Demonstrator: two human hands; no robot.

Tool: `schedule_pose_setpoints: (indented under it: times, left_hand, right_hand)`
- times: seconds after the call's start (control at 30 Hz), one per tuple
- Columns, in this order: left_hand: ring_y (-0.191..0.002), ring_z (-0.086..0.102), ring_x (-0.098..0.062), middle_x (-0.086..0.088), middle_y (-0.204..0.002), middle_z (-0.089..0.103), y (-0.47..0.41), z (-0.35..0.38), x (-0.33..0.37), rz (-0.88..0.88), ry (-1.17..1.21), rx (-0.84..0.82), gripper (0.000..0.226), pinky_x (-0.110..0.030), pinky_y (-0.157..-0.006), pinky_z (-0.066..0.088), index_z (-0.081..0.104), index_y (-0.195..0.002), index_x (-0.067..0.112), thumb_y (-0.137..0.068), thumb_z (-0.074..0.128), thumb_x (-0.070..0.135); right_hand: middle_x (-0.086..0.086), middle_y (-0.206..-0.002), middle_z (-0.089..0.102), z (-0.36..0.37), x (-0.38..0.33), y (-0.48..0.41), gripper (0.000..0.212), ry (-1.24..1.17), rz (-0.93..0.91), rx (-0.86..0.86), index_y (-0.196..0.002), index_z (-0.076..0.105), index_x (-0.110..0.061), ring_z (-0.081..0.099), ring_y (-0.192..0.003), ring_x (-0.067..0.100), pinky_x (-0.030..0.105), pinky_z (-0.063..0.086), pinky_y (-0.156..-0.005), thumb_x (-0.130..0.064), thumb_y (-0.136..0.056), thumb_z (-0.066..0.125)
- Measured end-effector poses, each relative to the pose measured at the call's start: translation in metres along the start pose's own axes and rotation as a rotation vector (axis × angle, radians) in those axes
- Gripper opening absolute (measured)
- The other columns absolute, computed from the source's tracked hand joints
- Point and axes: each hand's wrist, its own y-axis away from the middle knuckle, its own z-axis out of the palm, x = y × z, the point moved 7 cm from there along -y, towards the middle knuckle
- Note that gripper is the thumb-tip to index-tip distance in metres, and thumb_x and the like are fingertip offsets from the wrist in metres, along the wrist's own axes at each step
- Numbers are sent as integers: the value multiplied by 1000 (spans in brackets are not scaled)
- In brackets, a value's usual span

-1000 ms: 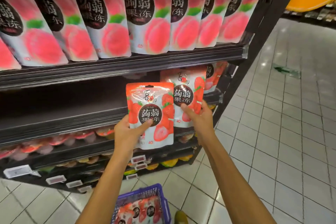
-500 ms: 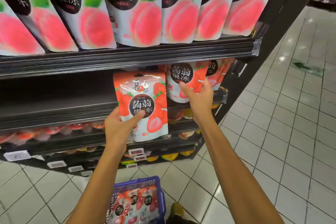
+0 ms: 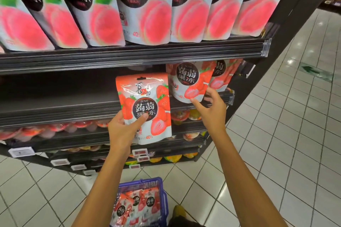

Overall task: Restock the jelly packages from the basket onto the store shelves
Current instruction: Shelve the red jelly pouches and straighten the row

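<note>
Item 1: red-and-white strawberry jelly pouch (image 3: 145,101), upright before the dark middle shelf (image 3: 55,108); your left grip (image 3: 120,131) is closed on its lower left corner, thumb across the front.
Item 2: matching shelved strawberry pouch (image 3: 190,81); your right grip (image 3: 212,110) pinches its lower right corner.
Item 3: blue plastic basket (image 3: 147,180) on the floor, holding more pouches.
</note>
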Motion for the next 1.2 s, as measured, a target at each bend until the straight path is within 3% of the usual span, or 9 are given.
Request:
schedule_pose_setpoints:
  times: [0.13, 0.27, 0.47, 0.73, 0.9, 0.97, 1.07, 1.13, 1.2]
  left_hand:
    - [-87, 74, -14, 4, -96, 77, 5, 0, -4, -8, -14, -21, 32, -28, -64, 60, 70, -102, 23, -73, 83, 19]
    - [-86, 75, -14, 5, -96, 77, 9, -1, -1, -6, -11, -35, 39, -26, -62, 60, 69, -102, 23, -67, 84, 26]
    - [-86, 75, -14, 5, -97, 77, 10, -5, 4, -3, -22, -36, 45, -29, -64, 61, 69, -103, 25, -61, 83, 35]
    - [-87, 75, -14, 4, -96, 77, 11, 5, 10, 6, -25, -58, 47, -33, -67, 62, 69, -103, 23, -60, 83, 35]
    - [-85, 75, -15, 3, -95, 77, 11, 15, 14, 19, -6, -81, 35, -27, -62, 60, 70, -102, 21, -70, 85, 19]
    - [-86, 75, -15, 4, -94, 77, 10, 17, 17, 25, -5, -88, 34, -28, -63, 60, 69, -100, 22, -70, 85, 19]
    - [-91, 74, -18, 2, -99, 77, 7, 21, 19, 13, -15, -101, 38, -38, -73, 61, 68, -105, 20, -71, 85, 20]
    - [-93, 73, -19, 0, -101, 76, 5, 23, 21, 31, -39, -120, 40, -43, -79, 60, 68, -109, 18, -73, 84, 23]
    - [-93, 73, -18, 1, -102, 76, 4, 24, 25, 61, -58, -136, 38, -39, -80, 60, 68, -110, 20, -76, 82, 27]
  right_hand:
    - [-14, -100, 66, -3, -1, 3, 31, 98, 15, 108, -102, 62, -42, 55, -98, 5, 14, 42, -79, -34, -79, 80]
    - [-12, -97, 64, -1, 1, -2, 34, 124, 50, 157, -108, 70, -27, 55, -96, 7, 17, 43, -81, -32, -77, 82]
    - [-3, -105, 69, 1, 6, -15, 36, 182, 117, 146, -111, 69, -24, 56, -91, 11, 25, 46, -75, -37, -79, 79]
    - [-6, -96, 74, -10, 16, -14, 26, 85, 164, 197, -111, 71, -16, 66, -92, 19, 39, 56, -85, -29, -89, 71]
    - [-7, -90, 65, -16, -6, 2, 22, 18, 61, 298, -108, 63, -27, 58, -77, 13, 25, 52, -72, -23, -89, 71]
    - [-4, -85, 63, -7, -15, 13, 14, -62, 24, 195, -102, 64, -28, 56, -71, 8, 16, 48, -67, -31, -90, 69]
    - [-7, -88, 74, 34, -24, 32, 16, -289, 119, -280, -101, 70, -28, 69, -80, 5, 16, 52, -67, -40, -92, 65]
    - [-8, -96, 77, 55, -29, 44, 18, -324, 134, -491, -108, 70, -23, 73, -89, 9, 18, 55, -70, -29, -91, 69]
    - [-9, -100, 77, 62, -34, 47, 23, -323, 106, -525, -110, 70, -22, 73, -94, 11, 19, 57, -74, -19, -87, 73]
